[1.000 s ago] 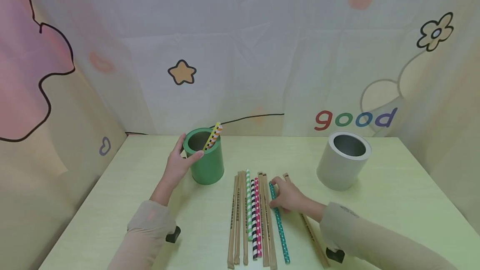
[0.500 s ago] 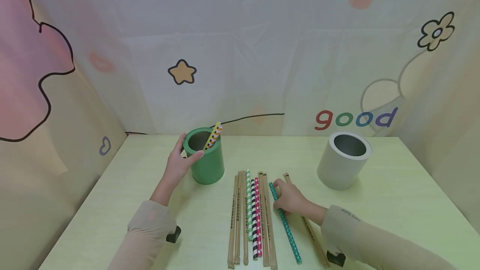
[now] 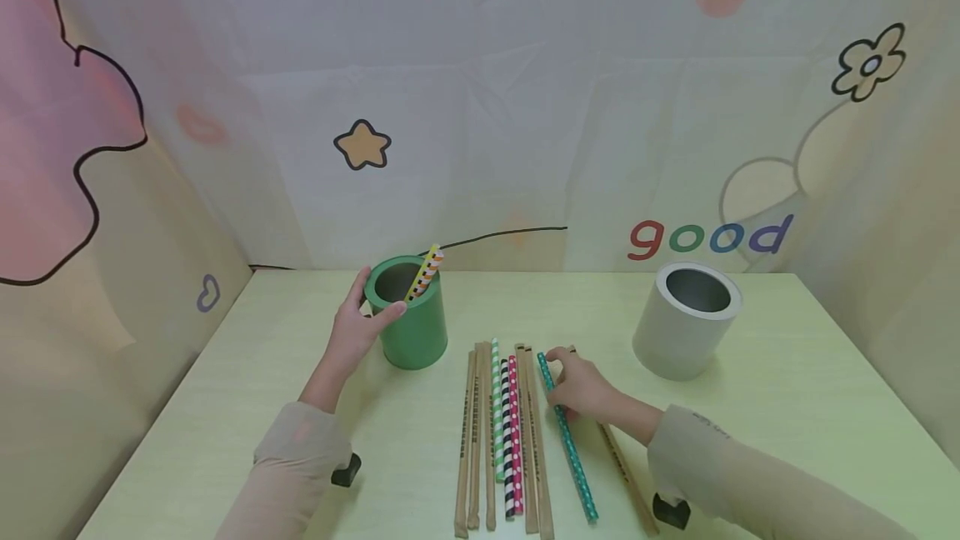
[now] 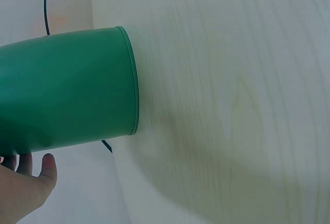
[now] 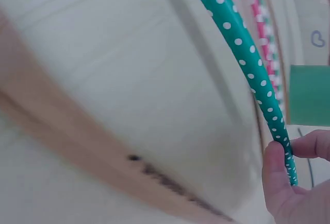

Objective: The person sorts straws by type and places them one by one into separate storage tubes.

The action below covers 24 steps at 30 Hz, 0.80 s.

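Note:
My left hand [image 3: 366,317] grips the rim and side of a green cup [image 3: 414,325] at the table's back left. A yellow and an orange striped straw [image 3: 427,270] lean inside it. In the left wrist view the green cup [image 4: 67,87] fills the left half, with my left hand [image 4: 27,187] at its edge. My right hand [image 3: 566,380] pinches the far end of a teal polka-dot straw [image 3: 574,457] that lies slanted on the table. The right wrist view shows the teal straw [image 5: 242,44] held between thumb and finger of my right hand [image 5: 287,178].
A row of straws [image 3: 504,432], brown-wrapped, green-striped, black-striped and pink, lies left of the teal one. Another brown-wrapped straw [image 3: 618,465] lies under my right wrist. A grey-white cup [image 3: 684,325] stands at the back right. Printed cloth walls enclose the table [image 3: 787,407].
The teal straw's near end has swung to the right, away from the row, and my right hand has shifted slightly farther away. My left hand and the green cup have stayed put.

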Available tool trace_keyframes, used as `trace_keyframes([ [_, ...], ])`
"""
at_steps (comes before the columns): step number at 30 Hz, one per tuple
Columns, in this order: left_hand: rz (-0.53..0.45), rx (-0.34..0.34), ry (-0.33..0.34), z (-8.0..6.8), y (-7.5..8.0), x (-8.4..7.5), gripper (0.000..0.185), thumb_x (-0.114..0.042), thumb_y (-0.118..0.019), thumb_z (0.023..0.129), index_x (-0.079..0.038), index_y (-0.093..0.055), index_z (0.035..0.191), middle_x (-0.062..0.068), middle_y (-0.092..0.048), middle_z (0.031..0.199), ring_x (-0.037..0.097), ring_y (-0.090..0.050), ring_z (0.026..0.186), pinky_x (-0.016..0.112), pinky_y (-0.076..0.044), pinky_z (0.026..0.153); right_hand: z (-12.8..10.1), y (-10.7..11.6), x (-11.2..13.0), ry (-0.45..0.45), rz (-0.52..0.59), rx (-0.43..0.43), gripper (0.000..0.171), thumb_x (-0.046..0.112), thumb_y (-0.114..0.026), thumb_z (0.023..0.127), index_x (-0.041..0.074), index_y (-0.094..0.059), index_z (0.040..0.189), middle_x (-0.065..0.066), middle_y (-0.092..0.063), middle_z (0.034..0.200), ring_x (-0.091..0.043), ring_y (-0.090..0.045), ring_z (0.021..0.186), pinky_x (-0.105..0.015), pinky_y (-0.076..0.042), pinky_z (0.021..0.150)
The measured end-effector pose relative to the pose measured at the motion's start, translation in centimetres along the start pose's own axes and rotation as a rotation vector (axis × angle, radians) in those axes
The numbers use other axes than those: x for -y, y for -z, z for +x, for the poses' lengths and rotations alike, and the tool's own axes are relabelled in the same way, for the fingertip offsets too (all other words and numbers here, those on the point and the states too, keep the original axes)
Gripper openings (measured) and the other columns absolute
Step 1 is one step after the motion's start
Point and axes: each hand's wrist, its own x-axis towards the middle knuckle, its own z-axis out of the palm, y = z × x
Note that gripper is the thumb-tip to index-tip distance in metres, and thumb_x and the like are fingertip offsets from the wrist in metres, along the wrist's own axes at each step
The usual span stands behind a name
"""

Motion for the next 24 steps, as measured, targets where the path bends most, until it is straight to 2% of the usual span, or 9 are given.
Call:
trace_keyframes([
  [7,0.009,0.001,0.007,0.0,0.0,0.0,0.086,-0.038,-0.063,0.079,-0.023,-0.007,0.143,0.003,-0.011,0.149,0.025,-0.01,0.136,0.048,-0.024,0.105,-0.3,1.4,1.6,0.049,0.121,0.005,0.056,-0.005,-0.057,0.076,0.004,-0.037,0.128,-0.011,-0.054,0.076,-0.017,-0.054,0.051,-0.032,-0.052,0.049],
  [13,0.01,0.001,0.005,0.0,0.0,0.1,0.086,-0.037,-0.063,0.079,-0.024,-0.006,0.143,0.003,-0.01,0.149,0.027,-0.01,0.136,0.049,-0.024,0.105,-0.4,2.8,3.3,0.084,0.133,0.027,0.056,-0.004,-0.057,0.078,0.005,-0.036,0.128,-0.012,-0.051,0.08,-0.018,-0.053,0.059,-0.031,-0.053,0.052],
  [18,-0.003,0.0,0.01,0.0,0.1,0.1,0.087,-0.037,-0.063,0.079,-0.024,-0.007,0.143,0.001,-0.011,0.149,0.026,-0.01,0.136,0.047,-0.024,0.106,-0.4,4.3,4.8,0.147,0.151,0.052,0.052,-0.003,-0.056,0.078,0.005,-0.038,0.126,-0.011,-0.048,0.08,-0.018,-0.052,0.063,-0.033,-0.054,0.055],
  [24,-0.012,-0.002,0.002,0.0,0.1,0.2,0.087,-0.038,-0.064,0.078,-0.025,-0.008,0.143,0.0,-0.012,0.149,0.026,-0.011,0.136,0.047,-0.024,0.106,-0.8,6.3,7.7,0.215,0.165,0.06,0.044,-0.001,-0.055,0.08,0.002,-0.04,0.121,-0.011,-0.047,0.082,-0.019,-0.052,0.064,-0.032,-0.054,0.058],
])
